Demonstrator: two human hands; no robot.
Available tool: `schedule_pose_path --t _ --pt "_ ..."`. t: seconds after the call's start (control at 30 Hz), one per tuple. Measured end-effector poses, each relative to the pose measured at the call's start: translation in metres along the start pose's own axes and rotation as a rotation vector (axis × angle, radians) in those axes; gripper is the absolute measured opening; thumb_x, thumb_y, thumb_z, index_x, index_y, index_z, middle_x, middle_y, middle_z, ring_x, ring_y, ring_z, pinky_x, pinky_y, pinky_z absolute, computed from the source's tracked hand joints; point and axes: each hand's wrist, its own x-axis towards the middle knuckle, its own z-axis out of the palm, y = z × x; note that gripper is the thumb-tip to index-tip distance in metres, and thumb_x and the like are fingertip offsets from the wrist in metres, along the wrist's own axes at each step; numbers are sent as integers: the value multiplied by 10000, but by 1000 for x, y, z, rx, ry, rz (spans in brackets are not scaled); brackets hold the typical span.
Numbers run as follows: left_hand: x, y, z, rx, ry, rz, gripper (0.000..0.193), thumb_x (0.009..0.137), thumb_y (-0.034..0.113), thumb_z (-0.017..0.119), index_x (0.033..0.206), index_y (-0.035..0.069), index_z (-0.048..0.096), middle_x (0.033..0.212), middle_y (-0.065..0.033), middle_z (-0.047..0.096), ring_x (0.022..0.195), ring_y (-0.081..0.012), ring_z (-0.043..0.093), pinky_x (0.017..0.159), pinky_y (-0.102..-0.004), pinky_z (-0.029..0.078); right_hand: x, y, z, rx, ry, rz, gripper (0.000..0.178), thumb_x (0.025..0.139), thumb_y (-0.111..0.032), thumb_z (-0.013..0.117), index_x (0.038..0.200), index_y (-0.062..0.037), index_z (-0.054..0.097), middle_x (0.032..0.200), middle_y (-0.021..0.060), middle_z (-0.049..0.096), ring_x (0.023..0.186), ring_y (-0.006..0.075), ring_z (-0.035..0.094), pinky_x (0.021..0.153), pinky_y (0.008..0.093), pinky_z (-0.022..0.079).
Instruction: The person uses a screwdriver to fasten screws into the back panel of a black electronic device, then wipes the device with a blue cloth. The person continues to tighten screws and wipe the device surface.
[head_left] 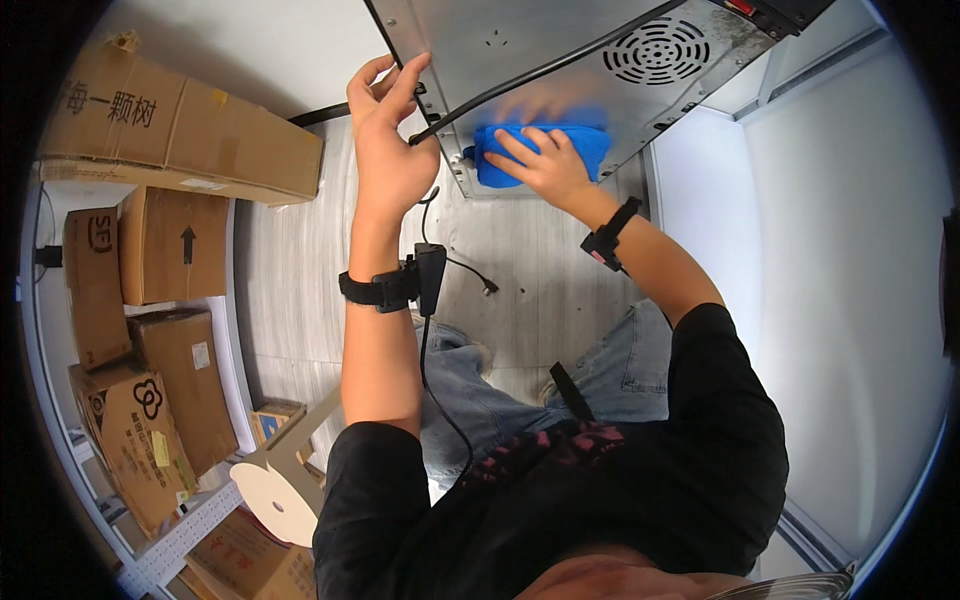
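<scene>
A silvery metal appliance case (520, 75) with a round vent grille stands at the top of the view. My left hand (393, 140) grips its left edge, some fingers bent around the rim; part of the grip is hidden. A thick black cable (545, 72) runs across the panel down to that hand's palm. Against the lower part of the panel, my right hand (545, 165) presses a blue cloth (590, 148) with fingers spread over it. Each wrist wears a black strap with a small device.
Cardboard boxes (178, 245) fill a shelf on the left, with a long carton (190, 125) above. A thin cord with a plug (489, 287) lies on the wood-look floor (300, 290). A large roll (270, 500) stands by the shelf. White panels (830, 250) rise on the right.
</scene>
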Motion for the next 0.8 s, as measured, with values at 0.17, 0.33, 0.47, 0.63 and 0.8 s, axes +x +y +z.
schedule_pose_path --t 0.17,0.33,0.47,0.63,0.8 --pt "0 -1 1 6 18 25 765 586 -197 438 1243 165 586 1333 -114 340 1184 -262 462 958 -366 494 29 -18 6 87 14 37 369 770 -188 578 1119 -289 640 1244 -28 540 973 186 502 771 341 383" --pt "-1 -3 1 -24 29 12 764 585 -193 441 1249 158 583 1337 -110 335 1198 -267 459 957 -380 490 57 -33 11 145 88 61 410 762 -183 578 1159 -277 620 1267 -9 525 996 209 497 766 356 388" --pt "-1 -2 2 -29 24 -14 768 587 -192 438 1256 158 580 1341 -106 329 1217 -268 452 958 -383 488 30 -47 41 195 -44 39 488 742 -148 614 1215 -259 566 1296 -8 506 1009 219 501 769 358 390" --pt "-2 -3 2 -40 12 -16 773 589 -193 430 1262 159 575 1360 -105 324 1229 -271 441 977 -390 480 -7 -49 62 180 -189 -3 451 746 -137 609 1183 -246 582 1301 -16 501 1039 217 504 829 368 405" --pt "-3 -6 1 -63 -6 -18 770 600 -199 423 1262 164 575 1364 -101 321 1222 -260 448 980 -382 481 -9 -44 53 185 -205 17 408 743 -142 606 1134 -256 615 1266 -19 520 1040 207 503 825 355 405"
